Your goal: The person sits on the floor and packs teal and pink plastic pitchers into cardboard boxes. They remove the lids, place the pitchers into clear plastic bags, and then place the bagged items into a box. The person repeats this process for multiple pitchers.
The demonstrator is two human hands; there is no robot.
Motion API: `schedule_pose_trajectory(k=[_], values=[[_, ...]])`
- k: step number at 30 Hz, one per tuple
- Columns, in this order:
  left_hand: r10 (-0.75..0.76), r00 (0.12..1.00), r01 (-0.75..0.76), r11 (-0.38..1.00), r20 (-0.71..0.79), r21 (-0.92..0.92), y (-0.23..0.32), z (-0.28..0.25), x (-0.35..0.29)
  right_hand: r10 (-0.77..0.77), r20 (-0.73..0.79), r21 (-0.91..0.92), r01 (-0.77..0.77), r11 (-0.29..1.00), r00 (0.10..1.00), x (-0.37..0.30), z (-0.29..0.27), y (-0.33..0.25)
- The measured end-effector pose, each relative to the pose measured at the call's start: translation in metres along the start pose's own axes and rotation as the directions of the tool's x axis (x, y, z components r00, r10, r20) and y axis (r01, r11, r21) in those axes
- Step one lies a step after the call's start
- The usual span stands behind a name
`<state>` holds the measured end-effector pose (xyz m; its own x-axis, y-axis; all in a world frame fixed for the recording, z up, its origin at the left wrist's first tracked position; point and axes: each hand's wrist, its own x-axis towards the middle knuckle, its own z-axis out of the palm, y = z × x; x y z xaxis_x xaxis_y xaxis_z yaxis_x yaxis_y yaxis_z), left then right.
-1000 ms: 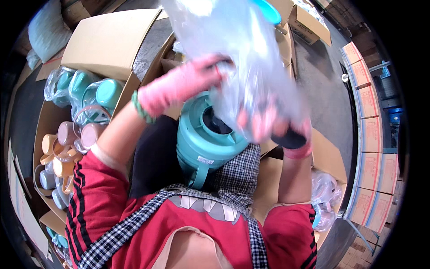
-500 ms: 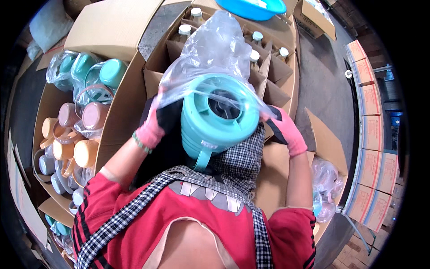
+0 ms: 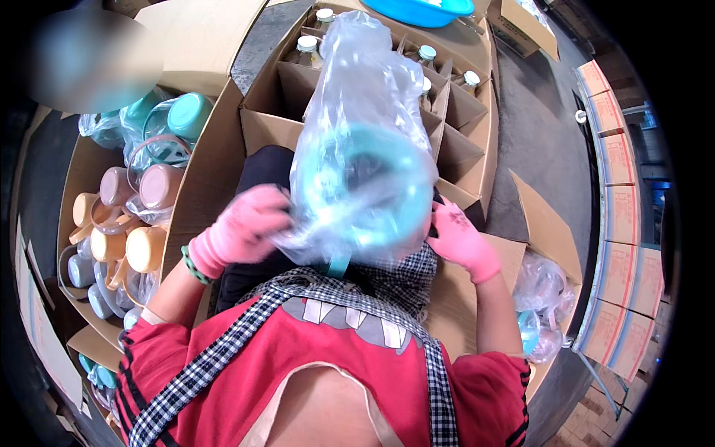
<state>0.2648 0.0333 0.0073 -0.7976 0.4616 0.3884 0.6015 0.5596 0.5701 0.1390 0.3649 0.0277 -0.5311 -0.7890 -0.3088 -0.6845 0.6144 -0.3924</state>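
Container (image 3: 366,195) of teal lies under clear bag (image 3: 365,82), between left hand (image 3: 249,226) and right hand (image 3: 462,240) — fingers curled beside it, whether pinching film I cannot tell.

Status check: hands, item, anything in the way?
Left hand and right hand at opposite sides of clear plastic bag, grips unclear. Bag over teal container, handle showing. No obstruction evident.

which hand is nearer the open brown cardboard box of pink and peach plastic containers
Left. The pink-gloved left hand is just right of that box, by the lower left of the clear plastic bag; the pink-gloved right hand is farther off, at the bag's right side.
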Motion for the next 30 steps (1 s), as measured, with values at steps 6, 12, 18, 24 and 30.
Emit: schedule_pose_trajectory(k=[6, 12, 18, 24, 30], values=[[-0.196, 0.822, 0.205, 0.978, 0.535, 0.044, 0.033, 0.046, -0.009, -0.121, -0.118, -0.309, 0.079, 0.948, 0.986, 0.083, 0.022, 0.049], [-0.610, 0.553, 0.811, 0.551, 0.567, -0.197, 0.059, 0.074, 0.020, 0.049, 0.087, -0.218, -0.029, 0.976, 0.995, 0.111, 0.051, 0.066], [-0.600, 0.714, 0.554, 0.170, 0.361, -0.815, 0.038, 0.069, 0.023, 0.121, 0.034, 0.198, -0.125, 0.972, 0.992, 0.110, 0.047, 0.081], [-0.606, 0.794, 0.151, 0.281, -0.053, -0.948, 0.045, -0.040, 0.062, 0.474, -0.238, 0.968, 0.167, 0.188, 0.847, 0.076, -0.016, 0.048], [-0.440, 0.895, -0.078, 0.006, -0.072, -0.997, 0.069, -0.078, 0.084, 0.256, -0.823, 0.476, 0.372, 0.797, 0.507, 0.055, -0.076, -0.012]])
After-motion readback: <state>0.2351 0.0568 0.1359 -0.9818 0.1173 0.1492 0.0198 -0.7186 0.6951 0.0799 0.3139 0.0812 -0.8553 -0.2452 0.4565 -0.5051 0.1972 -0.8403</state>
